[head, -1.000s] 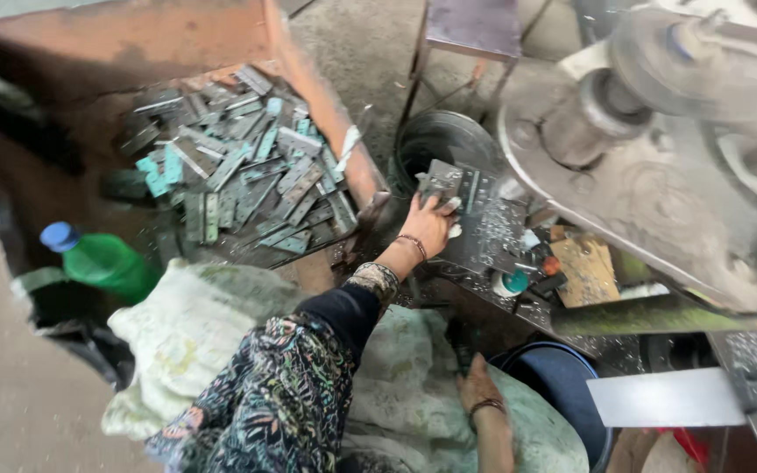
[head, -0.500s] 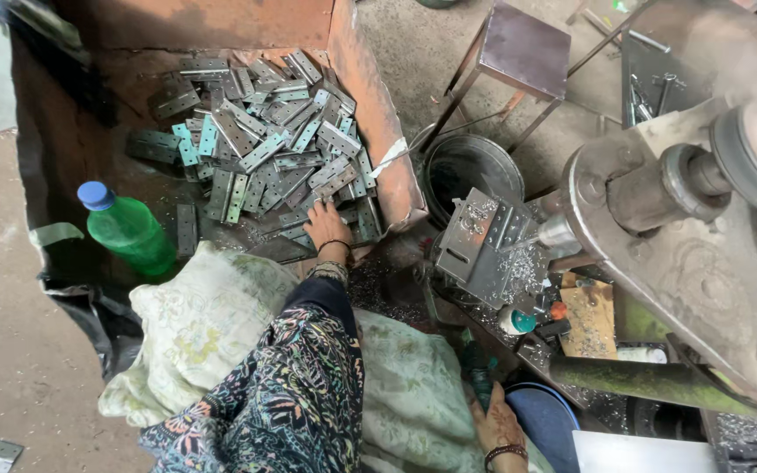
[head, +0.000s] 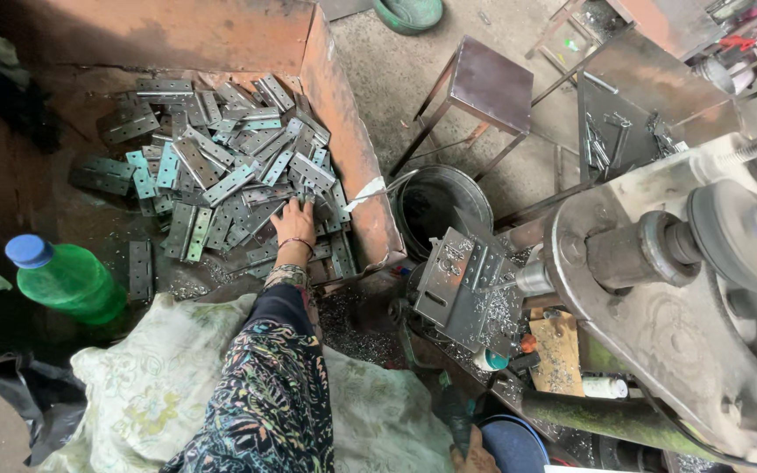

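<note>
My left hand point(head: 293, 223) reaches into a rusty orange metal bin point(head: 343, 149) and lies on a pile of grey perforated metal plates point(head: 221, 166), fingers bent down onto them. The frame does not show whether it grips one. The arm wears a dark patterned sleeve point(head: 265, 385) and a bracelet. Only a sliver of my right hand point(head: 470, 460) shows at the bottom edge, beside a blue round container point(head: 510, 442); its fingers are hidden. To the right, a drill machine point(head: 659, 289) points its bit at a steel jig plate point(head: 457, 285) covered in metal shavings.
A green bottle with a blue cap point(head: 67, 280) stands left of a pale floral cloth point(head: 142, 394). A dark bucket point(head: 444, 201) sits between bin and machine. A metal stool point(head: 492, 83) stands on the concrete floor behind it. Shavings litter the ground.
My left hand left the jig plate at the machine and swung left into the bin, onto the pile of plates. The view has tilted left and down.
</note>
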`<state>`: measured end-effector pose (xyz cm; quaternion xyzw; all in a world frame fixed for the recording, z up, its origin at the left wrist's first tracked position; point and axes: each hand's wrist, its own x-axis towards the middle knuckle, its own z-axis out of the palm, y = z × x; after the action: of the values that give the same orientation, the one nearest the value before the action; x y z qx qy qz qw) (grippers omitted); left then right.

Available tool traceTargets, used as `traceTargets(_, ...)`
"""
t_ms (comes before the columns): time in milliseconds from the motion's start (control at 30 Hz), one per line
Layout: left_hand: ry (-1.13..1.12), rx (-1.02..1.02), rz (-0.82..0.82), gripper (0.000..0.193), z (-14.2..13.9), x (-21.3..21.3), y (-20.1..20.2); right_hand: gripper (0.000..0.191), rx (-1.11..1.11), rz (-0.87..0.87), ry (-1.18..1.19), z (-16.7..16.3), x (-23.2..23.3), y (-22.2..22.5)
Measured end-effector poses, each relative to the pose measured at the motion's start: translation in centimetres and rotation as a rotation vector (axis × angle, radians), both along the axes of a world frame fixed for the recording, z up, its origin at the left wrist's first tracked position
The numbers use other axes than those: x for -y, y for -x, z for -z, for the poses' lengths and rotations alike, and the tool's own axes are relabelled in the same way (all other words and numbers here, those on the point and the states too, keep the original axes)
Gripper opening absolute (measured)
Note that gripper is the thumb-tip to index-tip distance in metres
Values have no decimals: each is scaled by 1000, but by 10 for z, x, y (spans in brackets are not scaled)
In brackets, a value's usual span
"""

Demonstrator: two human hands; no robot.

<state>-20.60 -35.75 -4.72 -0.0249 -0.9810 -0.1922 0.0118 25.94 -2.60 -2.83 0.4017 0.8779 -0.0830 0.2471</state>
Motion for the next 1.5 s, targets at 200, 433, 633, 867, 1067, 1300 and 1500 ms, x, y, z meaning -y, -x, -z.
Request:
traceTargets(200, -296, 114, -188, 85, 9, 5, -14, 77, 46, 12, 40, -25, 22, 4)
traceTargets(433, -905, -238, -597, 68, 6, -31, -29, 73, 116, 15, 108, -79, 60, 18)
traceTargets(633, -1254, -448, -368, 48, -59, -70, -58, 74, 57, -16, 103, -83, 61, 32)
traceTargets(867, -352, -176, 768, 53, -92, -163, -185, 74, 18, -40, 99, -74, 54, 34)
traceTargets(1067, 28, -289, 1042, 57, -60, -186, -233, 71, -74, -53, 81, -74, 61, 32)
traceTargets(1300, 47, -382, 985, 43, -39, -189, -208, 71, -74, -5, 136, -85, 68, 37)
traceTargets(1500, 142, -442, 934, 43, -29, -207, -218, 66, -57, -32, 110, -112, 77, 40)
